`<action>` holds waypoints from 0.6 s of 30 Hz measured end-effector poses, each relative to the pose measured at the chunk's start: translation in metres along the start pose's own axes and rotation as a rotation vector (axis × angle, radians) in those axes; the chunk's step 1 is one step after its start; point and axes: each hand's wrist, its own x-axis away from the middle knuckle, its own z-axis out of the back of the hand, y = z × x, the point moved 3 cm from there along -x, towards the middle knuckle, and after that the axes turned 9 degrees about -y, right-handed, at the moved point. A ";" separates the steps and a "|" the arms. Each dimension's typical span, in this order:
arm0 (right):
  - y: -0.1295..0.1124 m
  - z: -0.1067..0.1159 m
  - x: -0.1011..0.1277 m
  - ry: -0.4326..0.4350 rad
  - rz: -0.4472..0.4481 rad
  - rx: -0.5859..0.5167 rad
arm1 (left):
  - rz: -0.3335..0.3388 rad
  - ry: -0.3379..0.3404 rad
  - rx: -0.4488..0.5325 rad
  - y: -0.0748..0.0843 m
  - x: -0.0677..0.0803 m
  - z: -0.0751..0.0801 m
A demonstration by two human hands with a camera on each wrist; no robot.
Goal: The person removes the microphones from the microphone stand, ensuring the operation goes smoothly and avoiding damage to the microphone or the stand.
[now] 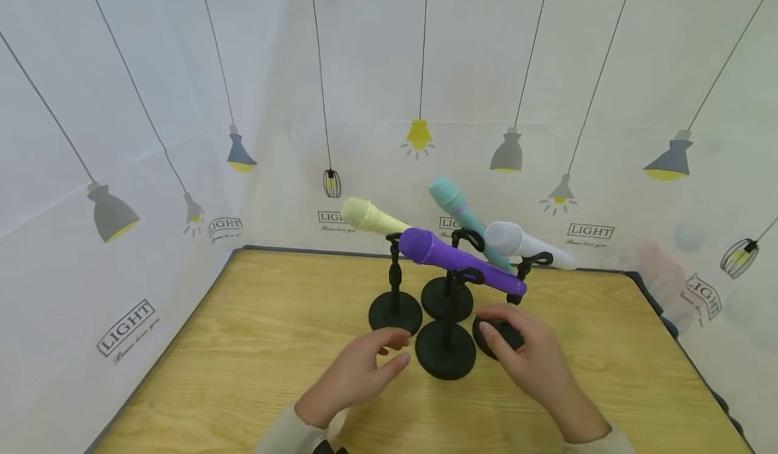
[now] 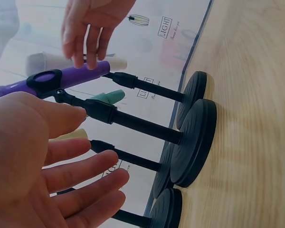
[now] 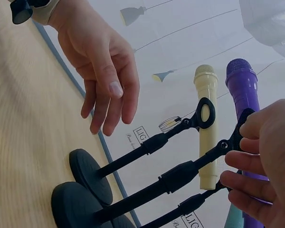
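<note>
Four microphones sit tilted in black clip stands on a wooden table point(image 1: 255, 346): yellow point(image 1: 371, 216), teal point(image 1: 452, 200), white point(image 1: 516, 239) and purple point(image 1: 450, 257) in front. My left hand point(image 1: 395, 351) hovers with relaxed fingers just left of the front round base point(image 1: 446, 356), holding nothing. My right hand point(image 1: 529, 352) hangs over the base of the white microphone's stand, fingers loosely bent and empty; whether it touches I cannot tell. The right wrist view shows the left hand point(image 3: 107, 80) in the air above the bases point(image 3: 85, 175), beside the yellow microphone point(image 3: 206, 123).
A white backdrop printed with hanging lamps point(image 1: 419, 133) walls the table at the back and both sides. The stands crowd together at the table's middle rear. Bare wood lies to the left point(image 1: 200, 373) and right point(image 1: 620, 346) of my hands.
</note>
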 end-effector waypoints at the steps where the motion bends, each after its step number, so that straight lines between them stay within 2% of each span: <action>1: 0.000 0.001 -0.003 0.001 0.004 -0.003 | -0.001 0.002 0.013 0.000 -0.002 0.000; 9: -0.003 0.002 -0.016 0.013 0.008 -0.005 | 0.006 0.023 0.113 -0.009 -0.022 -0.012; 14: -0.004 0.003 -0.023 0.065 0.049 -0.023 | 0.004 0.053 0.231 -0.017 -0.036 -0.021; 18: -0.005 0.006 -0.028 0.111 0.087 -0.022 | 0.017 0.069 0.266 -0.019 -0.047 -0.028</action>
